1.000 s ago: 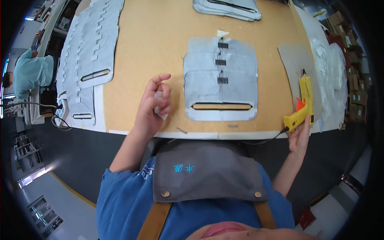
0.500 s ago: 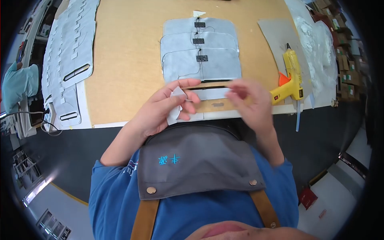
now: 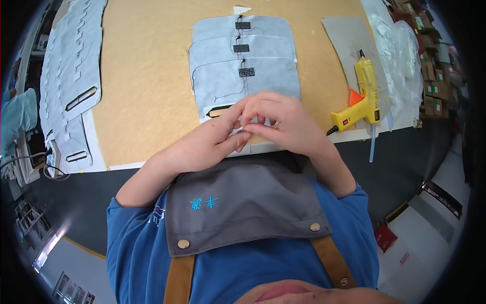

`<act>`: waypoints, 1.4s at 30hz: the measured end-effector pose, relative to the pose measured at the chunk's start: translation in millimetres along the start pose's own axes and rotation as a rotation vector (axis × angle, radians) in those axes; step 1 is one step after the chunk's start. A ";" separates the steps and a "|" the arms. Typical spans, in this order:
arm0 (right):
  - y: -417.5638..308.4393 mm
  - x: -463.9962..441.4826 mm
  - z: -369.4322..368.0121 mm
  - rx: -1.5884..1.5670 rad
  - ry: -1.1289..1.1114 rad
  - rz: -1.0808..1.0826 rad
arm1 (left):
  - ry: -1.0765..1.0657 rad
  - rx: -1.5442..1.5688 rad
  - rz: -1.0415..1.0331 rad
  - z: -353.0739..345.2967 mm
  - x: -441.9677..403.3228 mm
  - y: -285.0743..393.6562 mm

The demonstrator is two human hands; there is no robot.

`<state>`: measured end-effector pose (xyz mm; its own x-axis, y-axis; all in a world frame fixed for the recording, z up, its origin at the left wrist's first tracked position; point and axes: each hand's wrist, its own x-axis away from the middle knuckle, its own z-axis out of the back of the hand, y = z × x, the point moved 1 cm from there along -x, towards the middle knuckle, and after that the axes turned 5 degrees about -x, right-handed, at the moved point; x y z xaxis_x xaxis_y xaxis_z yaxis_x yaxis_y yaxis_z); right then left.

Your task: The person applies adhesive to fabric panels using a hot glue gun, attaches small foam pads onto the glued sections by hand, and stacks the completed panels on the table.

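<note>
Both hands meet over the front edge of the stacked grey fabric pieces (image 3: 217, 80). My left hand (image 3: 207, 142) is closed on a small white piece (image 3: 236, 131), mostly hidden by fingers. My right hand (image 3: 283, 121) pinches at the same white piece, its thumb and fingertips touching it. Three black textured patches, one of them the nearest patch (image 3: 246, 72), lie in a column on the fabric with thin dark cords. A slot with a black edge (image 3: 217, 111) shows partly behind my fingers.
A yellow glue gun (image 3: 365, 91) with an orange trigger lies on grey sheet (image 3: 339, 38) at right, beside clear plastic bags (image 3: 400, 66). More grey fabric pieces (image 3: 76, 61) with white tabs lie at left. A co-worker's light sleeve (image 3: 23, 114) shows at far left.
My right hand has let go of the glue gun, left it on the table, and come over to my left hand. The view has shifted, and the fingers now meet at the white piece.
</note>
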<state>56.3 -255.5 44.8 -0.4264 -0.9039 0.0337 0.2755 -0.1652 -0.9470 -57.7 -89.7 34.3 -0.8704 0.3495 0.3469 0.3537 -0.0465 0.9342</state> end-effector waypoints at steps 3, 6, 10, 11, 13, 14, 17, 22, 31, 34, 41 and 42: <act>9.0 1.8 4.1 0.022 0.006 0.178 | 0.179 -0.110 -0.261 1.8 -4.8 -0.8; 12.4 3.2 9.8 0.073 0.155 0.231 | 0.037 0.291 0.203 18.7 -2.1 5.0; 9.2 1.5 13.2 -0.016 0.238 0.077 | 0.268 0.002 0.065 24.2 -11.5 6.0; 9.3 1.2 13.6 -0.135 0.256 -0.110 | 0.335 -0.085 -0.005 26.2 -13.2 9.1; 17.0 -0.9 10.0 -0.154 0.270 -0.128 | 0.354 -0.154 0.007 31.0 -17.5 9.9; 20.1 -2.8 8.4 -0.173 0.284 -0.141 | 0.375 -0.227 0.016 33.7 -19.6 10.3; 18.9 -11.1 7.6 -0.146 0.311 -0.186 | 0.396 -0.313 0.053 40.0 -24.3 14.0; 20.5 -26.1 5.1 -0.026 0.365 -0.163 | 0.520 -0.470 -0.041 46.8 -30.0 9.4; 37.6 -38.5 6.7 0.117 0.466 -0.214 | 0.752 -0.977 -0.399 51.0 -33.7 -16.8; 37.3 -39.6 7.3 0.134 0.479 -0.216 | 0.742 -1.062 -0.428 49.5 -34.0 -19.2; 39.4 -41.0 7.2 0.197 0.466 -0.227 | 0.728 -1.293 -0.401 47.3 -38.8 -26.3; 39.9 -39.6 7.3 0.201 0.468 -0.229 | 0.728 -1.290 -0.405 47.4 -39.0 -26.5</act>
<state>90.4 -229.2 8.0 -0.8189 -0.5723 0.0424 0.2703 -0.4498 -0.8512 -16.9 -57.8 -7.9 -0.9415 0.0370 -0.3349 -0.1346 -0.9524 0.2734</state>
